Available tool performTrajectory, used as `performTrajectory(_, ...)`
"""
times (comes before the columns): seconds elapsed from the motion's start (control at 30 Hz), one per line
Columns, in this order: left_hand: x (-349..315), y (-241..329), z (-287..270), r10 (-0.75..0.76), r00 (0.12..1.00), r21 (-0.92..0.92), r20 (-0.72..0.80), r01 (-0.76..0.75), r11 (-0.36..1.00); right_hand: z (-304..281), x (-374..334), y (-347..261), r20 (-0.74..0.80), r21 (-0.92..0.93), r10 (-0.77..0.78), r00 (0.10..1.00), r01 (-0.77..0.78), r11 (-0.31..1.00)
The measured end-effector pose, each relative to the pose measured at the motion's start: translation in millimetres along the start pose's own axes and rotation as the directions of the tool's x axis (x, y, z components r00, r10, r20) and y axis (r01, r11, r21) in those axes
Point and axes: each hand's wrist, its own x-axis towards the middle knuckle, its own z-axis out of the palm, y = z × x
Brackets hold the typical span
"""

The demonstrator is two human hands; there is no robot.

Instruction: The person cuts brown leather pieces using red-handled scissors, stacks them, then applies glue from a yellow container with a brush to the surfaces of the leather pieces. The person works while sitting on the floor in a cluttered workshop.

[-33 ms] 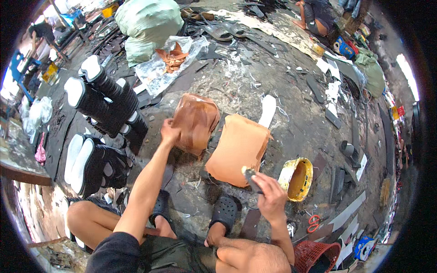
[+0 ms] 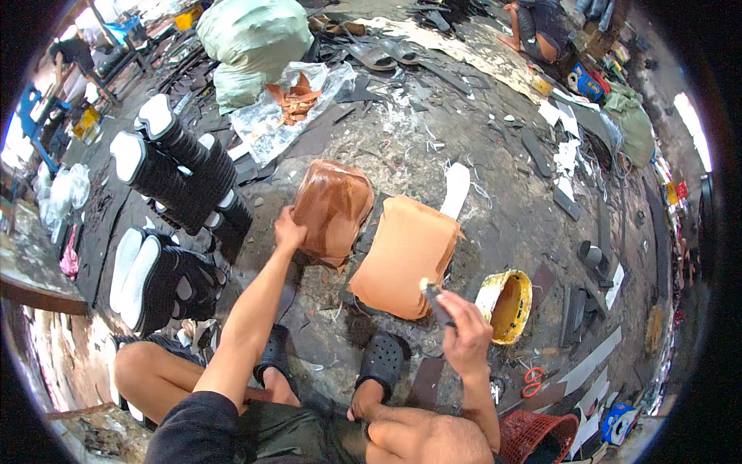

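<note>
A stack of brown leather pieces (image 2: 336,209), dark and glossy on top, lies on the floor before me. My left hand (image 2: 290,230) is closed at its left edge, fingers pinching the leather there. To its right sits a second stack of matte tan leather pieces (image 2: 406,251), its edges uneven. My right hand (image 2: 467,332) is wrapped round a dark-handled brush (image 2: 437,303) with a pale, wet-looking tip. The brush is held over the near right corner of the tan stack. Right of that hand stands a yellow-stained tub (image 2: 510,308) with amber liquid inside.
Black footwear parts with white soles (image 2: 166,174) are piled at left. A white sole-shaped piece (image 2: 456,188) lies behind the tan stack. Orange-handled scissors (image 2: 533,381) and a red basket (image 2: 537,433) are at lower right. Scraps litter the floor; another person (image 2: 537,31) sits far off.
My right hand and the brush have shifted slightly to the right. The top of the brown stack looks darker and more evenly glossy. My left hand stays at its edge.
</note>
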Motion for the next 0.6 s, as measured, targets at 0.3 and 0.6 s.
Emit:
performTrajectory(0.3,-175.5,139.9,-1.1,0.827,0.394,-0.209,0.401,-0.840,0.502,23.8,98.6,82.5,-0.020,0.120,0.287,0.958,-0.283,0.952)
performTrajectory(0.6,-200.2,131.2,-3.9,0.811,0.401,-0.194,0.425,-0.835,0.514,114.9,51.8,58.4,0.247,-0.369,0.188,0.951,-0.087,0.925)
